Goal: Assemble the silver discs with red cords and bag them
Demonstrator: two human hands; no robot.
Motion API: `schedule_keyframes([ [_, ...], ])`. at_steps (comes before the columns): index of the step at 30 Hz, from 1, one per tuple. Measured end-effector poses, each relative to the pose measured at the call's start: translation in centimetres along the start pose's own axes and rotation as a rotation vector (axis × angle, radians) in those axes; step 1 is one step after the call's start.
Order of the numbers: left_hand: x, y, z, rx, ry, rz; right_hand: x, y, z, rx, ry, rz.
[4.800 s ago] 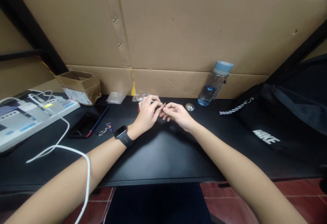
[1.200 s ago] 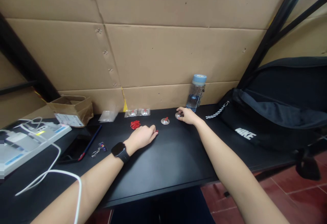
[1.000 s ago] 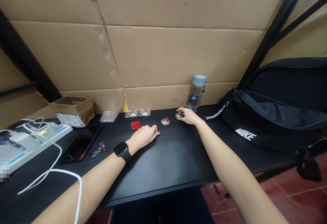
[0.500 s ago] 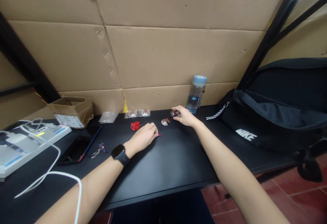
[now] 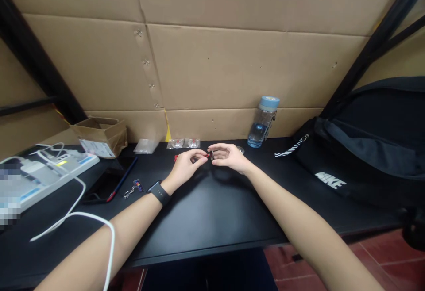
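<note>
Over the middle of the dark table my left hand (image 5: 190, 163) pinches a short red cord (image 5: 207, 155) between thumb and fingertips. Directly opposite, my right hand (image 5: 229, 157) has its fingers closed around a small round metal disc (image 5: 213, 154), seen nearly edge-on. The cord's tip meets the disc or lies very close to it; I cannot tell which. Part of a second silver disc (image 5: 241, 150) shows behind my right hand. A bit of the red cord pile (image 5: 175, 158) peeks out past my left hand, which hides the rest.
Along the back lie clear packets with silver discs (image 5: 183, 143) and plastic bags (image 5: 146, 146). A water bottle (image 5: 260, 125) and black backpack (image 5: 352, 149) stand right. Left are a cardboard box (image 5: 102, 134), power strip (image 5: 71, 167), phone (image 5: 113, 180), keychain (image 5: 134, 188) and white cable (image 5: 83, 213).
My right hand has moved left with the disc, and my left hand has risen with the red cord, so both now meet fingertip to fingertip. The view has shifted slightly.
</note>
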State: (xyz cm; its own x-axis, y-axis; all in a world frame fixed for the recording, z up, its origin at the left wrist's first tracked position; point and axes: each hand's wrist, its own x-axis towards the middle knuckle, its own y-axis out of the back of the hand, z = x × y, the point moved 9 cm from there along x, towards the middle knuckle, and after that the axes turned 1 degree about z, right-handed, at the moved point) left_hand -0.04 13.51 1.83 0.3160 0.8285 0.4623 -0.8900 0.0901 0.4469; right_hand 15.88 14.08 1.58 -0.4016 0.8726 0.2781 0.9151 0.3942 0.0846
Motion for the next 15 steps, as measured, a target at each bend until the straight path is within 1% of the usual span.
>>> schedule_keyframes([
  [2,0.0,0.2,0.0,0.004,-0.002,0.03,0.0,-0.4,0.2,0.035,-0.011,-0.021],
  [6,-0.1,0.8,0.5,0.083,-0.032,0.087,0.0,-0.6,0.5,0.051,-0.02,-0.026],
  [8,-0.2,1.0,1.1,0.127,-0.079,0.1,0.0,-0.7,0.6,0.053,-0.021,-0.029],
  [12,-0.4,1.0,2.8,0.196,-0.214,0.113,0.0,-0.9,0.6,0.071,-0.025,-0.039],
  [15,-0.6,1.1,3.3,0.223,-0.239,0.134,-0.1,-1.0,0.5,0.077,-0.02,-0.038],
])
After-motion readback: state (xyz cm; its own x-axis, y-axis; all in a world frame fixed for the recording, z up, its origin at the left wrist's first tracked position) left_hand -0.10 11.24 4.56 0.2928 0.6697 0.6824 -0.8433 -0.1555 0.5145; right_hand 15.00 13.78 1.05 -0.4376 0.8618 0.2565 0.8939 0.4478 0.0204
